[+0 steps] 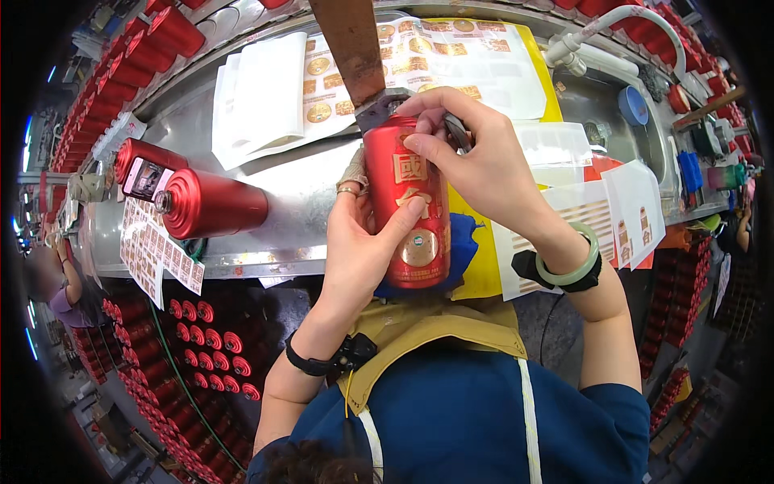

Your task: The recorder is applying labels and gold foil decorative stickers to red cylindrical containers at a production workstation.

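Hands, left [359, 242] and right [476, 157], both clasped around 1 upright red labelled can [407, 202].

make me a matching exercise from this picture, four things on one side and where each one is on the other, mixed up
Things:
1. red bottle
2. green bangle
3. second red bottle
4. blue tape roll

Places:
A. lying on its side on the metal bench
B. gripped by both the left hand and the right hand
C. far right of the bench, near the white pipe
D. around the right wrist

Pairs: 1-B, 2-D, 3-A, 4-C
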